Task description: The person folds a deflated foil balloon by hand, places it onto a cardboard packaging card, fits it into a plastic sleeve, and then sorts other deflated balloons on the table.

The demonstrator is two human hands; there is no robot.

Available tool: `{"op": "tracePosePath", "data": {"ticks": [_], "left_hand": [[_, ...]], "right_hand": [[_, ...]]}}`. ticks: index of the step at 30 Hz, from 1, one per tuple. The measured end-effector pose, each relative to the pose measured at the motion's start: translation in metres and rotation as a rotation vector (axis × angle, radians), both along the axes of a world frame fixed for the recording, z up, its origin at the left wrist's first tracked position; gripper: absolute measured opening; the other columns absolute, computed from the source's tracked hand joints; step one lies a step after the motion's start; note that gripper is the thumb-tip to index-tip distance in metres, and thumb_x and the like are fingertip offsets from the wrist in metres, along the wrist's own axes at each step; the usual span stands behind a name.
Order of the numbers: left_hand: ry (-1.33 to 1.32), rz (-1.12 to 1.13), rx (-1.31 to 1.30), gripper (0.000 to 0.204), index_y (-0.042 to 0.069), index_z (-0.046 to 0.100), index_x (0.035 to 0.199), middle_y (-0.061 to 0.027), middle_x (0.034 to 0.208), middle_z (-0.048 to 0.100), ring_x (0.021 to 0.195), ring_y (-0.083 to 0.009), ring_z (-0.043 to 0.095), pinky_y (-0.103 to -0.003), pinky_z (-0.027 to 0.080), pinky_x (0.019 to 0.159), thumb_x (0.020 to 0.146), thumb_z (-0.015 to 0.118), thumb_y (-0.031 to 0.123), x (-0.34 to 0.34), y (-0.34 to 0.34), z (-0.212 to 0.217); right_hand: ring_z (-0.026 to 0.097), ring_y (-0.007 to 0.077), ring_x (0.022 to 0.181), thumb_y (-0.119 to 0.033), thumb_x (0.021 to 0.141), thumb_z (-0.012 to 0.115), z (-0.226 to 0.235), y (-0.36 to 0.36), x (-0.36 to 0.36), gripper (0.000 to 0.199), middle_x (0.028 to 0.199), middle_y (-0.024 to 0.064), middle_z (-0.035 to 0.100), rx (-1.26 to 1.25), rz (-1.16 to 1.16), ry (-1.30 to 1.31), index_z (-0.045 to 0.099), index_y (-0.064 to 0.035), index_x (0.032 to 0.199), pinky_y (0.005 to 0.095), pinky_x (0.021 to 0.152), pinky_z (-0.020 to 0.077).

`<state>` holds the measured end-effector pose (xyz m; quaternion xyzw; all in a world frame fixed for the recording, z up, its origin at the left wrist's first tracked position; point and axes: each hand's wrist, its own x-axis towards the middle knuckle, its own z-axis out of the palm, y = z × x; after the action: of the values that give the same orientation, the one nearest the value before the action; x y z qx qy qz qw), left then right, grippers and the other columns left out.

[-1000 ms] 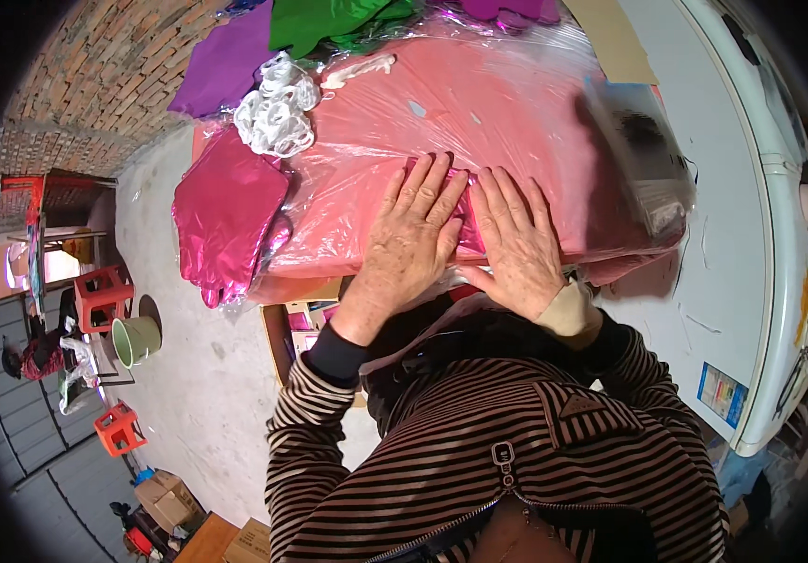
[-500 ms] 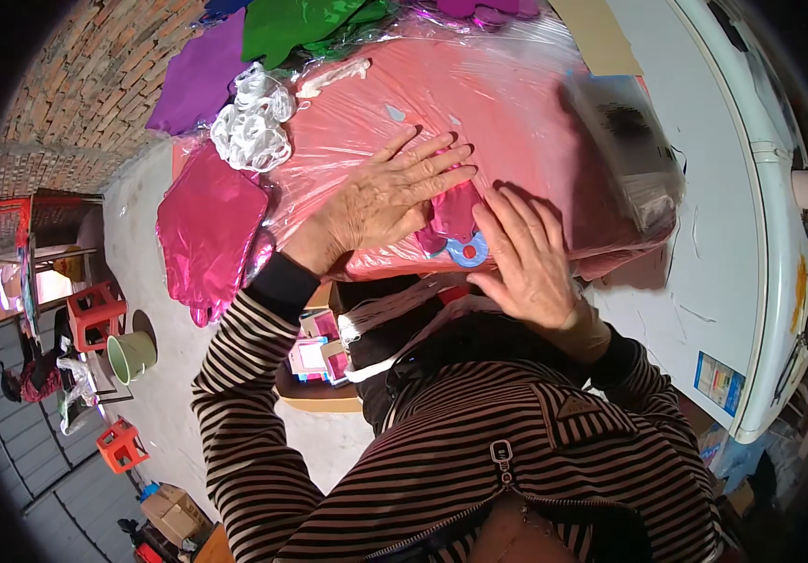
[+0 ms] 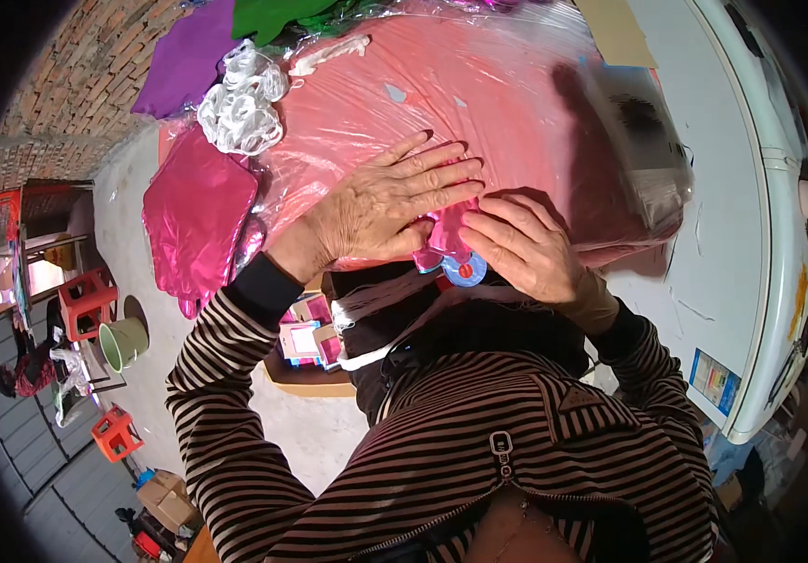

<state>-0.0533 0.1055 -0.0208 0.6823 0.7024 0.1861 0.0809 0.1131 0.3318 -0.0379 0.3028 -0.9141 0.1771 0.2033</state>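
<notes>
Centre of the frame: small pink foil piece with a round blue valve, lying at the near edge of a large pink plastic-wrapped stack that filled the upper middle. Pinched at the foil's right side by the right hand, fingers curled toward the valve, thumb hidden beneath. Pressed flat just left of it by the left hand, fingers straight, held close together and pointing right, fingertips reaching over the top of the foil piece. Hands touching or nearly touching above the valve; could not tell which. Both forearms in dark striped sleeves, rising from the lower edge.

Left of the stack: shiny magenta foil balloon, lying flat, with a bundle of white ribbon just above it. Upper left: purple sheet; top centre: green sheet. Upper right, on the stack: clear-wrapped grey packet. Right side: white curved tabletop. Lower left, on the floor well below: green bucket and red plastic stools.
</notes>
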Motion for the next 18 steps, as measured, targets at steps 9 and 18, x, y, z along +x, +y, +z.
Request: {"op": "tracePosePath", "data": {"ticks": [9,18], "left_hand": [[0.1,-0.051,-0.012,0.085,0.021,0.04,0.161,-0.0038,0.168,0.037,0.158,-0.0252,0.027,-0.052,0.012,0.133,0.079,0.061,0.017,-0.023,0.008,0.005],[0.187,-0.025,0.057,0.083,0.021,0.039,0.162,-0.0028,0.169,0.035,0.159,-0.0256,0.026,-0.053,0.012,0.133,0.082,0.059,0.017,-0.02,0.006,-0.004]], "right_hand": [[0.065,0.0267,0.106,-0.01,0.076,0.075,0.003,-0.012,-0.014,0.039,0.113,0.0079,0.069,-0.06,0.04,0.014,0.075,-0.0031,0.114,0.0437,0.094,0.0544],[0.065,0.0285,0.092,-0.003,0.078,0.075,0.011,-0.018,-0.031,0.025,0.097,0.0087,0.069,-0.277,-0.031,-0.179,0.074,-0.0039,0.104,0.0396,0.082,0.0558]]}}
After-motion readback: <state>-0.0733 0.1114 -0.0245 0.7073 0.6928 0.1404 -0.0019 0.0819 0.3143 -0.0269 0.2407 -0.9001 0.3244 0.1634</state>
